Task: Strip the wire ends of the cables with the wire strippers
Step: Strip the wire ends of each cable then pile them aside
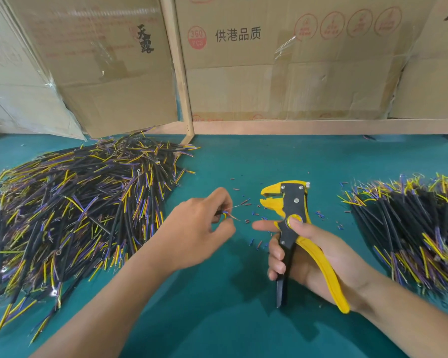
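My right hand (318, 257) grips the yellow and black wire strippers (291, 218) by the handles, jaws up and facing left, slightly apart. My left hand (199, 228) pinches the coloured wire ends of a cable (226, 215) between thumb and fingers, a short way left of the jaws. Bare copper tips stick out to the right of the fingers. Most of that cable is hidden under the hand.
A large heap of black cables (70, 202) with yellow, blue and brown ends lies on the left of the green table (230, 319). A second heap (411, 223) lies at the right. Small bits of cut insulation (254, 242) are scattered around the tool. Cardboard boxes (282, 73) stand behind.
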The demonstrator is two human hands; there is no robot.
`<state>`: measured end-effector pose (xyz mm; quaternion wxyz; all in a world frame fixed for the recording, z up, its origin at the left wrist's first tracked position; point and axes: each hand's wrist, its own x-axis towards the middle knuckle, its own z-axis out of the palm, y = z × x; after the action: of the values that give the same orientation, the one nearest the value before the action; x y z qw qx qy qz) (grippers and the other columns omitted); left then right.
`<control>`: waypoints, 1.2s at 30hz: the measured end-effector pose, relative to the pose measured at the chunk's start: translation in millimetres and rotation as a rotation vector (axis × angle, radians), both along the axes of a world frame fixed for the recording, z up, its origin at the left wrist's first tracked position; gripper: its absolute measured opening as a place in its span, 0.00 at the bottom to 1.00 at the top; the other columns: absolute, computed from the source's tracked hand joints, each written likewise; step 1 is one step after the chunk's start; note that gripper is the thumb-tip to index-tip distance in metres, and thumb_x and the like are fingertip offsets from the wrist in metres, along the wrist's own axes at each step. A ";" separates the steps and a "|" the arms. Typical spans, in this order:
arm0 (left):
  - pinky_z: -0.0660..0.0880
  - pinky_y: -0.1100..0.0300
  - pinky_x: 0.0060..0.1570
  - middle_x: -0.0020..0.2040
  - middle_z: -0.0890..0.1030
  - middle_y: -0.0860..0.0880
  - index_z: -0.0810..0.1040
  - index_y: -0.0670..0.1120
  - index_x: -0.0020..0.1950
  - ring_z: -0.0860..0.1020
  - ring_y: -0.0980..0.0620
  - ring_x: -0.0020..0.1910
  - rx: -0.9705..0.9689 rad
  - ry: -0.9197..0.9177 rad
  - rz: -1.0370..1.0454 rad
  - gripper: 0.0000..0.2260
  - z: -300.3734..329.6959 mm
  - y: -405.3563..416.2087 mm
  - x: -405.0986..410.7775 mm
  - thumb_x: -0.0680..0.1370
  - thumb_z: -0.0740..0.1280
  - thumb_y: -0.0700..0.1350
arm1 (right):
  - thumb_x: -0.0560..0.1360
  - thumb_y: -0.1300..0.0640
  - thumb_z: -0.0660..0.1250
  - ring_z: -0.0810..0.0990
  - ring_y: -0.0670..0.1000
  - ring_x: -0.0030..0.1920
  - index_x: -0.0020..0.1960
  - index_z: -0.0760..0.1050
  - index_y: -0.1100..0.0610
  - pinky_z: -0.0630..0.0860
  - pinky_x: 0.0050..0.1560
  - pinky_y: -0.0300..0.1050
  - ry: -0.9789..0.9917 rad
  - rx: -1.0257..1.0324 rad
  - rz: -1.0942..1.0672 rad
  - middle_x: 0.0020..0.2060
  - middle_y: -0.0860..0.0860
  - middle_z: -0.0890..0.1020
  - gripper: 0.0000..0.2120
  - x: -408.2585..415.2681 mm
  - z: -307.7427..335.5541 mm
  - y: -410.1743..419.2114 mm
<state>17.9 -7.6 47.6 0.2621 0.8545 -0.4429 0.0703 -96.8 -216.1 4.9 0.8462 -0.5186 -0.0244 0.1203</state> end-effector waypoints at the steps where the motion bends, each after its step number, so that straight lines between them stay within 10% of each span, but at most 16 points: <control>1: 0.65 0.57 0.34 0.30 0.67 0.51 0.67 0.50 0.47 0.64 0.49 0.32 -0.002 0.009 -0.018 0.10 0.3 0.4 -0.1 0.71 0.56 0.54 | 0.80 0.42 0.64 0.79 0.58 0.45 0.52 0.79 0.58 0.77 0.50 0.54 0.003 0.004 0.010 0.45 0.59 0.80 0.19 0.8 -1.1 -0.2; 13: 0.61 0.63 0.30 0.28 0.68 0.52 0.67 0.53 0.46 0.64 0.50 0.29 -0.063 0.086 -0.028 0.02 0.7 0.8 2.4 0.78 0.58 0.47 | 0.73 0.45 0.74 0.75 0.56 0.36 0.66 0.76 0.66 0.77 0.43 0.54 0.100 0.162 0.005 0.38 0.58 0.75 0.31 7.8 -6.5 0.6; 21: 0.71 0.47 0.36 0.31 0.70 0.48 0.72 0.49 0.39 0.68 0.47 0.34 -0.008 0.031 0.047 0.17 4.2 -0.2 -4.5 0.74 0.54 0.60 | 0.75 0.48 0.68 0.73 0.57 0.35 0.65 0.76 0.68 0.78 0.41 0.55 0.138 0.173 -0.036 0.37 0.59 0.73 0.28 5.6 0.6 3.6; 27: 0.63 0.68 0.35 0.34 0.68 0.56 0.77 0.46 0.47 0.67 0.57 0.32 -0.150 0.003 -0.024 0.05 0.4 -6.3 -5.6 0.76 0.63 0.42 | 0.75 0.49 0.68 0.74 0.57 0.35 0.67 0.74 0.69 0.78 0.42 0.55 0.148 0.177 -0.041 0.37 0.59 0.73 0.29 6.6 1.8 1.4; 32: 0.72 0.55 0.32 0.30 0.77 0.51 0.82 0.49 0.41 0.74 0.51 0.28 -0.366 0.292 -0.022 0.19 6.5 -24.1 -16.6 0.80 0.59 0.59 | 0.78 0.50 0.65 0.73 0.56 0.36 0.65 0.75 0.68 0.78 0.43 0.53 0.144 0.178 -0.032 0.37 0.58 0.73 0.24 7.1 2.0 1.0; 36: 0.67 0.66 0.25 0.23 0.73 0.44 0.80 0.43 0.32 0.71 0.53 0.22 -0.458 0.666 -0.153 0.27 30.2 -65.6 -30.6 0.81 0.58 0.59 | 0.77 0.50 0.66 0.74 0.56 0.36 0.43 0.82 0.59 0.78 0.45 0.53 0.124 0.167 -0.008 0.37 0.58 0.74 0.14 5.5 6.9 2.4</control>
<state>-12.8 -73.1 77.9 0.5791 0.7146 -0.3692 -0.1331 -91.3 -213.7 11.9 0.8867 -0.4381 0.0200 0.1465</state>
